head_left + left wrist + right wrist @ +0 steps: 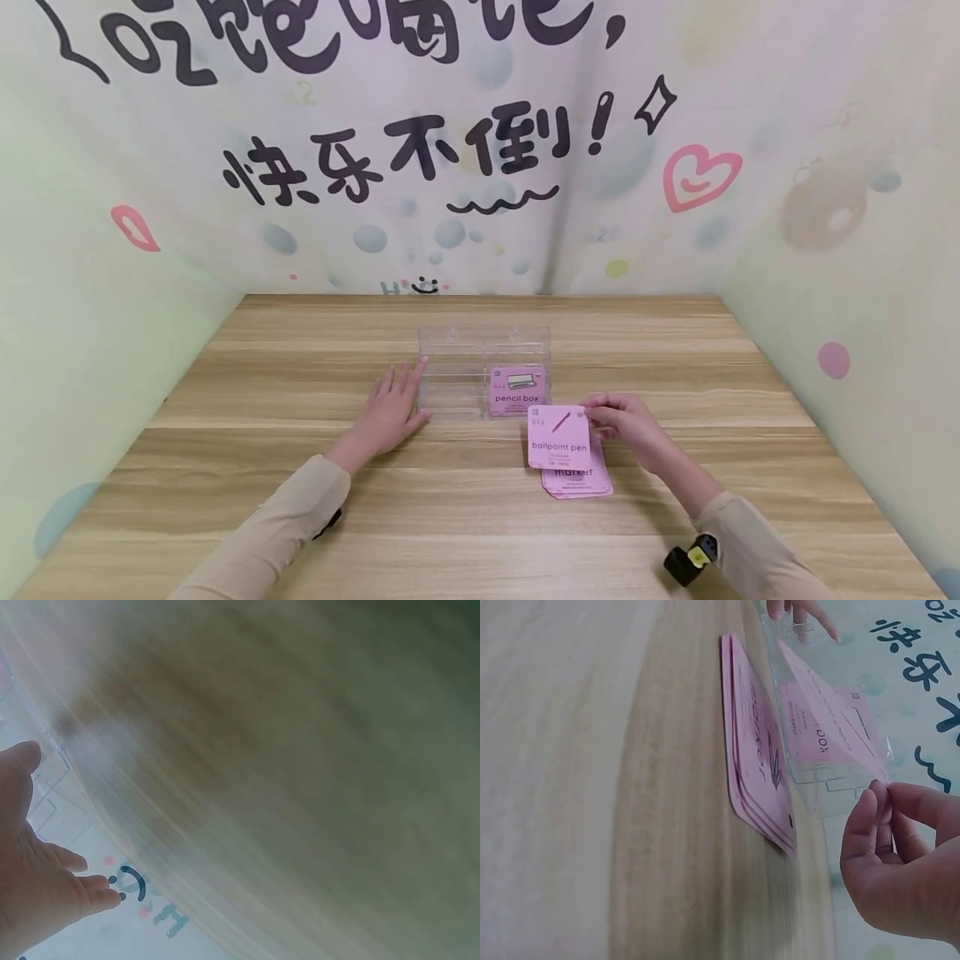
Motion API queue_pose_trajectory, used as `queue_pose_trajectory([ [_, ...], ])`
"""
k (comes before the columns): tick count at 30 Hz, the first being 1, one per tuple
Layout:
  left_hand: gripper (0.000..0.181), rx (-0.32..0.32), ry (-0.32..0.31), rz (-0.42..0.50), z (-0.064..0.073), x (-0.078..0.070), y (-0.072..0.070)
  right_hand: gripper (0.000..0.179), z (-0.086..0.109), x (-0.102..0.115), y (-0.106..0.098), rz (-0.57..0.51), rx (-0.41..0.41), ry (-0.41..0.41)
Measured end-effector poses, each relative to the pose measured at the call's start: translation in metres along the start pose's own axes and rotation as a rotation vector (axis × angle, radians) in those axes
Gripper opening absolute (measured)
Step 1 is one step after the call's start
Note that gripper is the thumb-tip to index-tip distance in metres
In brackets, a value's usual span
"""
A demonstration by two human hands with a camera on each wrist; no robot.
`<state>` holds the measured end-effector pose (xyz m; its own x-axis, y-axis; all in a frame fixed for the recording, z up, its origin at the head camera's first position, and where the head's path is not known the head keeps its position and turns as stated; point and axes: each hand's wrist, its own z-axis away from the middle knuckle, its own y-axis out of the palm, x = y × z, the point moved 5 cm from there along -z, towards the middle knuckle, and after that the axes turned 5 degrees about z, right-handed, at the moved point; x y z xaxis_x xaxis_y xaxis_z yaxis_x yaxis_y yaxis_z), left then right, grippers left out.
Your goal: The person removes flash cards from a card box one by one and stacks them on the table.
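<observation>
My right hand (624,423) pinches a pink "ballpoint pen" card (558,437) by its upper right corner, thumb against fingers. The right wrist view shows this card tilted and raised off the table. Below it lies a small stack of pink cards with a "marker" card (579,482) on top, partly covered in the head view. A clear plastic card holder (453,379) stands behind, and a pink "pencil box" card (517,390) sits in its lower right section. My left hand (384,414) lies with straight, spread fingers at the holder's left side; fingertips and thumb reach its edge.
The wood-grain table (360,550) reaches back to a printed cloth wall (337,250) with large lettering. Pale side walls (847,275) border it left and right. A black wrist device (690,560) is on the right sleeve.
</observation>
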<state>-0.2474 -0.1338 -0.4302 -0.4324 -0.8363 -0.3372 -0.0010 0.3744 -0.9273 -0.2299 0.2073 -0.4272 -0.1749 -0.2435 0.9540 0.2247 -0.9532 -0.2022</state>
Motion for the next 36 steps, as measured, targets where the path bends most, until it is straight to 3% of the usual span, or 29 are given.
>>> queue_pose_trajectory([
  [8,0.079,0.004,-0.001,0.006,0.001,-0.002,-0.002,0.027,0.005,-0.013,-0.005,0.010,0.050,0.049],
  [23,0.080,0.001,-0.001,0.001,0.000,0.001,0.000,0.026,0.008,-0.024,-0.010,0.031,0.066,0.115],
  [36,0.079,0.003,-0.003,0.005,0.000,0.001,0.001,0.024,0.007,-0.028,-0.012,0.033,0.071,0.117],
])
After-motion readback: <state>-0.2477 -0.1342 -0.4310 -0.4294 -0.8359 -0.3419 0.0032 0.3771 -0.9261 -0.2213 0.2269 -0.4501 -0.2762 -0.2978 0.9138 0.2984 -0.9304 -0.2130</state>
